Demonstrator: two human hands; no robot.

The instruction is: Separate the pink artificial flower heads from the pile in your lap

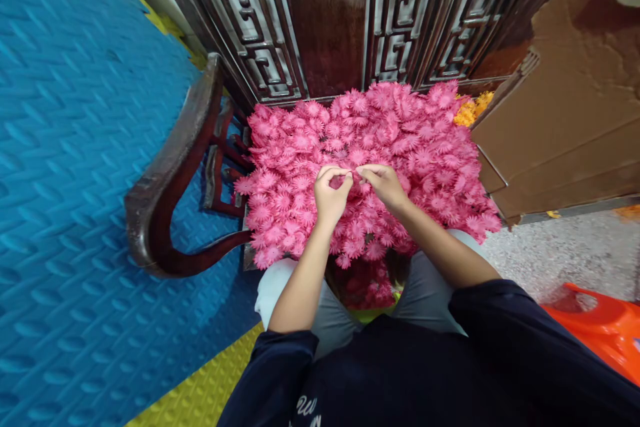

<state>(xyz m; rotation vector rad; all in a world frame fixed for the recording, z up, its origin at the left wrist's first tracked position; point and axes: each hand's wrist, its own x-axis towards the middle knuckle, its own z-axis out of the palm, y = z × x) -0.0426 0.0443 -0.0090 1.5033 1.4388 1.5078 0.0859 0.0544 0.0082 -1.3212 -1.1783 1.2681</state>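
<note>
A big heap of pink artificial flowers (400,140) covers the seat of a dark wooden chair in front of me. Both hands hover over the middle of the heap, fingertips meeting. My left hand (330,193) is curled, its thumb and fingers pinched round a pink flower (354,176). My right hand (383,183) pinches the same flower from the right side. More pink flowers (365,287) lie lower down between my knees.
The chair's curved wooden armrest (170,173) juts out at the left over blue foam floor mats (75,147). A carved dark wood panel (345,13) stands behind. A cardboard box (565,113) and orange flowers (473,109) sit at the right, an orange plastic stool (600,323) lower right.
</note>
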